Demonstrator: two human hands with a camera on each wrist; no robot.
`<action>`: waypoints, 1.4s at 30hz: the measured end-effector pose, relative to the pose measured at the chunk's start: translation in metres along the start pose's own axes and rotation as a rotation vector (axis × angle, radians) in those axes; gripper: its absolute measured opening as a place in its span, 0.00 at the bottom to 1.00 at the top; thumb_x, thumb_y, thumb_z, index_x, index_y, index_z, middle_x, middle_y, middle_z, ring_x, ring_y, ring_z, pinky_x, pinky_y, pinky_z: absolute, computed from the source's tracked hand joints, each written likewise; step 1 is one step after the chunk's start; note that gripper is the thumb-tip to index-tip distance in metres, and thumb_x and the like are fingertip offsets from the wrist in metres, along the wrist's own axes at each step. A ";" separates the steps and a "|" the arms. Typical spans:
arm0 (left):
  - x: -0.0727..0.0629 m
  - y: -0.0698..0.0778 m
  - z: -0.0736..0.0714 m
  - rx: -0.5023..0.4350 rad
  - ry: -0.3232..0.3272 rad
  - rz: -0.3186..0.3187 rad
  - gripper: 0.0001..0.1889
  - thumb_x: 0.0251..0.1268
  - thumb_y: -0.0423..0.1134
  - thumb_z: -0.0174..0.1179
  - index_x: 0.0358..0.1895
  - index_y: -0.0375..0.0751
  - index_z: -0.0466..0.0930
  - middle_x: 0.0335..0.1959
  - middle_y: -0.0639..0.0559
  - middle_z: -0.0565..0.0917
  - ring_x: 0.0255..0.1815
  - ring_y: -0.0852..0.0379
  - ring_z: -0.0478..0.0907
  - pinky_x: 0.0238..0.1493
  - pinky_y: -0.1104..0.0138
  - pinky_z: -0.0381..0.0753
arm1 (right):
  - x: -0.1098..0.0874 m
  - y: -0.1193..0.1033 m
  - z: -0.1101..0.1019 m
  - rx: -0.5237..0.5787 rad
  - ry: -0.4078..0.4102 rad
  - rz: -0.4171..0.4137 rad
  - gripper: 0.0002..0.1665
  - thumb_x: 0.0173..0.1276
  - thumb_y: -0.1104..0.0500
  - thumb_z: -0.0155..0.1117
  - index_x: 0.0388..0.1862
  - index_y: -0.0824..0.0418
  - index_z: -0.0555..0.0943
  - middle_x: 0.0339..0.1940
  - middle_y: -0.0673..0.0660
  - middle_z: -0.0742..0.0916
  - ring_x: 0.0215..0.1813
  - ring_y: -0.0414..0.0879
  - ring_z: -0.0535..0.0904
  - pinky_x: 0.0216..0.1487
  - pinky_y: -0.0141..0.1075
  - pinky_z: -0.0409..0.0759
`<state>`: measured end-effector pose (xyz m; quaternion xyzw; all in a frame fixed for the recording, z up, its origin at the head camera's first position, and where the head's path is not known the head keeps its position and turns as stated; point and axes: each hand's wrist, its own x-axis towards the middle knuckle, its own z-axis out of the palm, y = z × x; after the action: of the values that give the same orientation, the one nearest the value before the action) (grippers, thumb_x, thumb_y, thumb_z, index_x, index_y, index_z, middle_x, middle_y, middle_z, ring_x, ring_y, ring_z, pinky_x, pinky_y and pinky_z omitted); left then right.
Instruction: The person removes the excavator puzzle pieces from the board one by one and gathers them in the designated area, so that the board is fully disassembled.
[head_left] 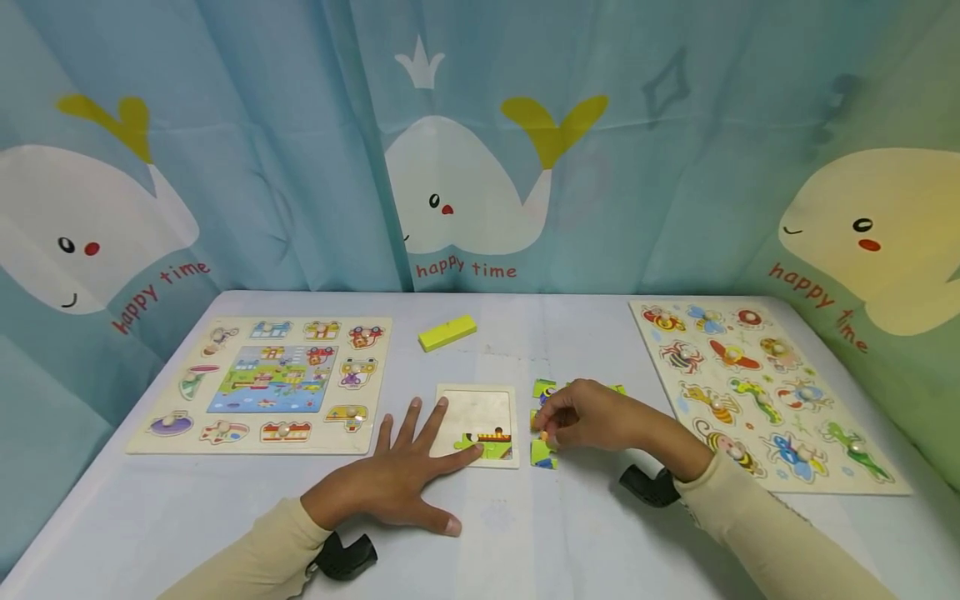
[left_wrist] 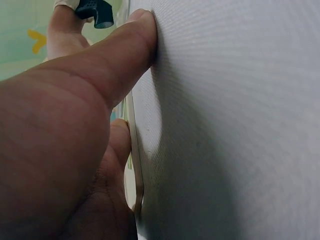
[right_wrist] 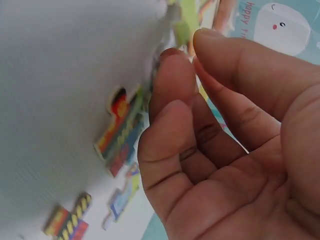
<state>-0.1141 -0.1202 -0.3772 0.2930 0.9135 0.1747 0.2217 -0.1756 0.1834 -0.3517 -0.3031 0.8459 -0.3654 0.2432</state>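
Note:
My left hand [head_left: 401, 479] lies spread on the table, fingers straight. Its index fingertip presses on a green puzzle piece [head_left: 495, 450] with a train picture, in the lower right of a small wooden puzzle tray [head_left: 514, 400]. The rest of the tray's bed is bare wood. To the right of the tray, my right hand [head_left: 592, 417] is bent over a group of loose pieces, thumb and fingertips pinching a small green puzzle piece [right_wrist: 186, 30], mostly hidden. One loose piece [head_left: 543, 457] lies just below those fingers, another [head_left: 542, 386] above them.
A vehicle knob puzzle [head_left: 251, 333] lies on the left, an insect knob puzzle [head_left: 720, 367] on the right. Behind the tray is a yellow-green block [head_left: 447, 332]. A whale-print curtain [head_left: 315, 208] closes off the table's far edge.

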 end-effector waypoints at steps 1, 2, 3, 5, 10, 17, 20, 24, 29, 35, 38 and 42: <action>0.000 0.000 0.000 0.001 0.000 -0.001 0.45 0.52 0.70 0.62 0.75 0.70 0.57 0.78 0.43 0.29 0.74 0.35 0.20 0.65 0.35 0.27 | 0.000 0.000 -0.001 -0.010 0.002 0.000 0.07 0.62 0.72 0.66 0.37 0.64 0.84 0.33 0.50 0.85 0.35 0.42 0.79 0.37 0.32 0.78; 0.001 0.000 0.000 0.000 -0.001 -0.001 0.45 0.51 0.70 0.62 0.75 0.70 0.57 0.78 0.44 0.28 0.74 0.35 0.20 0.65 0.35 0.27 | 0.000 -0.001 -0.001 -0.016 0.005 -0.002 0.07 0.62 0.72 0.66 0.37 0.64 0.84 0.33 0.50 0.86 0.34 0.42 0.78 0.36 0.32 0.78; 0.001 0.000 0.000 -0.002 -0.003 -0.002 0.45 0.51 0.70 0.62 0.75 0.70 0.57 0.78 0.44 0.29 0.74 0.35 0.20 0.65 0.35 0.26 | -0.001 -0.001 -0.002 -0.019 0.007 -0.001 0.07 0.62 0.73 0.65 0.37 0.64 0.84 0.34 0.50 0.86 0.34 0.42 0.78 0.34 0.32 0.78; 0.000 0.000 0.000 -0.005 -0.005 0.000 0.45 0.52 0.70 0.62 0.75 0.70 0.57 0.78 0.43 0.29 0.74 0.35 0.19 0.65 0.35 0.26 | -0.001 -0.002 -0.002 -0.028 0.010 0.000 0.07 0.63 0.72 0.66 0.38 0.64 0.84 0.33 0.50 0.86 0.32 0.41 0.77 0.32 0.31 0.77; -0.001 0.001 0.000 -0.014 0.002 0.015 0.45 0.52 0.70 0.63 0.75 0.69 0.58 0.78 0.41 0.29 0.74 0.35 0.20 0.64 0.34 0.27 | 0.000 -0.004 -0.001 -0.010 0.011 -0.024 0.06 0.64 0.69 0.66 0.40 0.63 0.84 0.30 0.52 0.84 0.26 0.41 0.75 0.25 0.31 0.73; -0.002 0.002 0.001 -0.043 0.026 0.052 0.44 0.52 0.67 0.65 0.74 0.65 0.61 0.78 0.39 0.30 0.74 0.38 0.18 0.65 0.34 0.27 | 0.006 -0.006 0.003 0.063 0.030 -0.037 0.06 0.67 0.68 0.63 0.42 0.67 0.83 0.31 0.54 0.85 0.20 0.41 0.70 0.21 0.31 0.70; -0.001 0.003 0.001 -0.045 0.029 0.076 0.43 0.53 0.65 0.65 0.74 0.64 0.62 0.78 0.39 0.31 0.75 0.39 0.18 0.65 0.35 0.27 | 0.010 -0.007 0.004 0.053 0.051 -0.045 0.07 0.67 0.69 0.62 0.43 0.67 0.83 0.33 0.54 0.86 0.24 0.41 0.74 0.26 0.31 0.74; 0.001 0.006 -0.001 -0.030 0.014 0.109 0.40 0.57 0.64 0.63 0.74 0.66 0.61 0.78 0.41 0.31 0.75 0.40 0.18 0.65 0.35 0.27 | 0.016 -0.009 0.006 0.041 0.060 -0.061 0.09 0.67 0.70 0.62 0.44 0.67 0.84 0.35 0.53 0.87 0.34 0.42 0.79 0.38 0.32 0.78; 0.005 0.014 -0.004 0.005 -0.010 0.123 0.42 0.57 0.67 0.61 0.75 0.69 0.56 0.78 0.42 0.29 0.74 0.38 0.19 0.65 0.35 0.29 | 0.023 -0.013 0.010 0.033 0.050 -0.098 0.09 0.66 0.70 0.63 0.45 0.67 0.84 0.35 0.53 0.86 0.36 0.41 0.79 0.40 0.33 0.79; 0.008 0.020 -0.005 0.047 -0.054 0.067 0.47 0.52 0.72 0.61 0.76 0.71 0.52 0.78 0.44 0.28 0.74 0.36 0.19 0.66 0.35 0.30 | 0.029 -0.016 0.013 0.034 0.039 -0.126 0.09 0.67 0.71 0.62 0.45 0.67 0.84 0.35 0.53 0.86 0.34 0.41 0.79 0.39 0.33 0.79; 0.010 0.022 -0.003 0.077 -0.050 0.057 0.47 0.51 0.72 0.61 0.76 0.70 0.53 0.78 0.42 0.28 0.74 0.35 0.19 0.65 0.35 0.30 | 0.032 -0.017 0.016 0.036 0.041 -0.123 0.08 0.67 0.70 0.62 0.44 0.67 0.84 0.35 0.53 0.87 0.35 0.41 0.79 0.40 0.33 0.79; 0.012 0.023 0.000 0.086 -0.041 0.050 0.46 0.53 0.72 0.60 0.76 0.69 0.55 0.78 0.39 0.30 0.74 0.34 0.20 0.65 0.35 0.30 | 0.037 -0.019 0.020 0.039 0.044 -0.125 0.08 0.68 0.67 0.63 0.44 0.66 0.84 0.36 0.52 0.87 0.37 0.40 0.80 0.42 0.33 0.79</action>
<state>-0.1127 -0.0952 -0.3704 0.3287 0.9078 0.1345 0.2232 -0.1820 0.1382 -0.3568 -0.3426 0.8231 -0.4027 0.2072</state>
